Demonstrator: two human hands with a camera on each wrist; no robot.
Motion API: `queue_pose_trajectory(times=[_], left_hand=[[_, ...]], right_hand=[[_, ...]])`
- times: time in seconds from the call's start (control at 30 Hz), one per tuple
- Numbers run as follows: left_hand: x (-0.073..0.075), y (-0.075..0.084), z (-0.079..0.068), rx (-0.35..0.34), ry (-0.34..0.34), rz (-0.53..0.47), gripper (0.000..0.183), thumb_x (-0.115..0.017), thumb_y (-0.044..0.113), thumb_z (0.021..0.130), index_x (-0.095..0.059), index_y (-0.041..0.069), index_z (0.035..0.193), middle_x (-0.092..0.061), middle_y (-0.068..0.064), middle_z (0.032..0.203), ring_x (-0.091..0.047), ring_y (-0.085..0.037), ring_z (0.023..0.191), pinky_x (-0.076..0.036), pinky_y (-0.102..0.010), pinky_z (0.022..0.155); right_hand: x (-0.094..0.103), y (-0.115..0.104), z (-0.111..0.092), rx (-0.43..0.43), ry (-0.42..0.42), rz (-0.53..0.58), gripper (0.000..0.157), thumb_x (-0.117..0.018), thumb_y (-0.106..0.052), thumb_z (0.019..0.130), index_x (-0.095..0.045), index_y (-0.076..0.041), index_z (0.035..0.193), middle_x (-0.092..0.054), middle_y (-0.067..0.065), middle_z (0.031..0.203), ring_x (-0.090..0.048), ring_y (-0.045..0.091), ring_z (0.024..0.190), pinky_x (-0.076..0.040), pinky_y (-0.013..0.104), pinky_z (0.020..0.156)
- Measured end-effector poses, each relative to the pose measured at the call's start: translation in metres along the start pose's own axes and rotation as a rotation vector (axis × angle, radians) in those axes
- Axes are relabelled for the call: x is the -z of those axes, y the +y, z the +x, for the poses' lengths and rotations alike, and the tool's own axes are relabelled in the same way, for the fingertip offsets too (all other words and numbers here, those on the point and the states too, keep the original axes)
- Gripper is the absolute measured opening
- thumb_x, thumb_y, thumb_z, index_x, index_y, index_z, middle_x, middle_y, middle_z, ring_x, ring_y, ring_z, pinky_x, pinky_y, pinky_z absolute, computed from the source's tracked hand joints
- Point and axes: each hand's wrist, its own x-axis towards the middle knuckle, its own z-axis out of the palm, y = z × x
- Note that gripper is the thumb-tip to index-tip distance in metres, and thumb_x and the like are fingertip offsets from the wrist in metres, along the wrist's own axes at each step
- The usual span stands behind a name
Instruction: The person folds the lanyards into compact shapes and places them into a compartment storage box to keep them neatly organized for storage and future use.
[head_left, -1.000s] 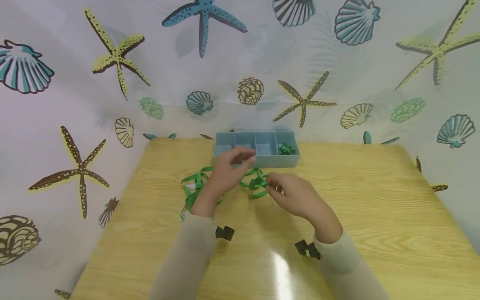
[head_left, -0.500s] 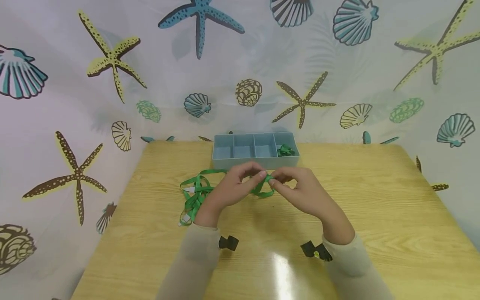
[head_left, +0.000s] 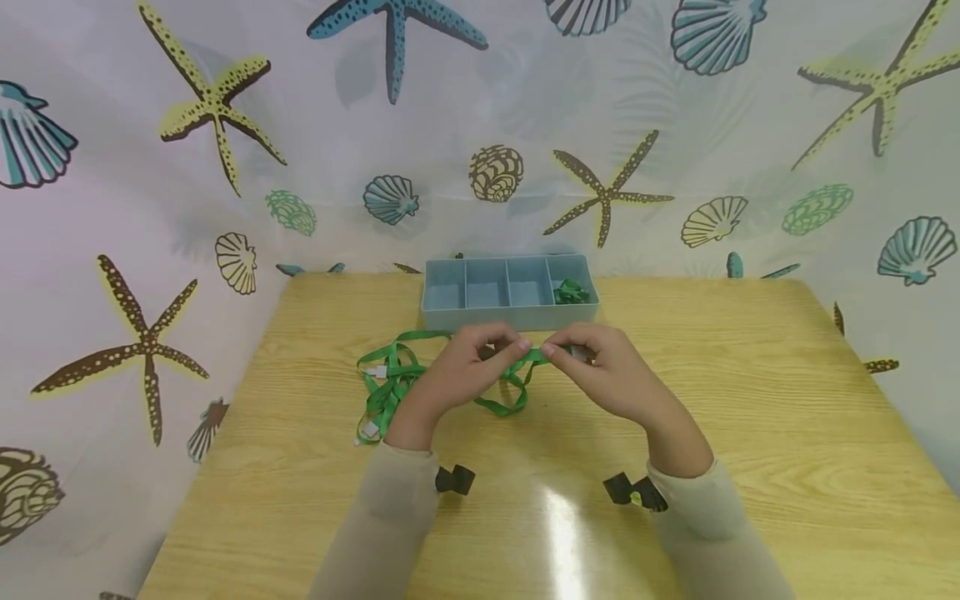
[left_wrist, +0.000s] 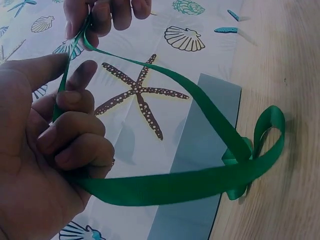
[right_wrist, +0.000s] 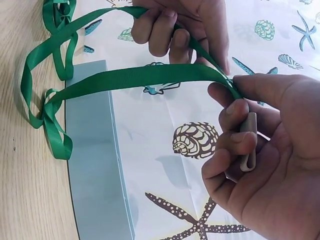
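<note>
The grip is clamped on a green ribbon (head_left: 534,357) in the head view, left hand (head_left: 461,371) and right hand (head_left: 611,371) each holding it above the worktop (head_left: 750,417), just in front of a blue box (head_left: 510,319). From the left wrist, the ribbon runs through the left hand's curled fingers; from the right wrist, a grey clip (right_wrist: 251,127) lies within the right hand's.

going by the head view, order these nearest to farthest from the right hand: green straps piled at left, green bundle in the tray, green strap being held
1. Held green strap: pinched in the right hand
2. Green bundle: just beyond that hand, in the tray's rightmost compartment
3. Piled green straps: farthest, over beside the left hand
</note>
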Motion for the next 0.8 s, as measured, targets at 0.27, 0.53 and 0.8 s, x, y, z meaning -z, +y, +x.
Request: queue_pose_trajectory(times=[0.27, 0.53, 0.8], left_hand=[[-0.0021, -0.0004, 0.0034, -0.015, -0.031, 0.018, 0.021, -0.061, 0.032, 0.110, -0.076, 0.026, 0.123, -0.072, 0.006, 0.121, -0.069, -0.022, 0.105, -0.056, -0.044, 0.094], [-0.0048, -0.0046, 0.0035, 0.008, -0.117, -0.006, 0.025, -0.061, 0.032, 0.110, -0.075, 0.023, 0.128, -0.073, 0.005, 0.126, -0.068, -0.012, 0.118, -0.053, -0.046, 0.107], [-0.0097, -0.0010, 0.0031, 0.049, -0.147, -0.057, 0.032, -0.050, 0.038, 0.114, -0.070, 0.019, 0.130, -0.069, -0.002, 0.125, -0.066, -0.020, 0.110, -0.054, -0.045, 0.098]], right_hand=[[-0.0021, -0.0025, -0.0005, 0.012, 0.028, 0.014, 0.016, -0.065, -0.018, 0.108, -0.081, -0.014, 0.111, -0.073, 0.001, 0.098, -0.051, 0.017, 0.072, -0.044, 0.030, 0.065], [-0.0053, -0.0045, -0.0007, 0.034, 0.087, 0.043, 0.017, -0.068, -0.017, 0.106, -0.079, -0.011, 0.118, -0.072, 0.002, 0.092, -0.049, 0.015, 0.066, -0.041, 0.028, 0.056], [-0.0067, -0.0056, 0.0003, 0.058, 0.091, 0.091, 0.020, -0.062, -0.014, 0.109, -0.076, -0.009, 0.122, -0.074, 0.006, 0.100, -0.055, 0.015, 0.071, -0.045, 0.029, 0.061]])
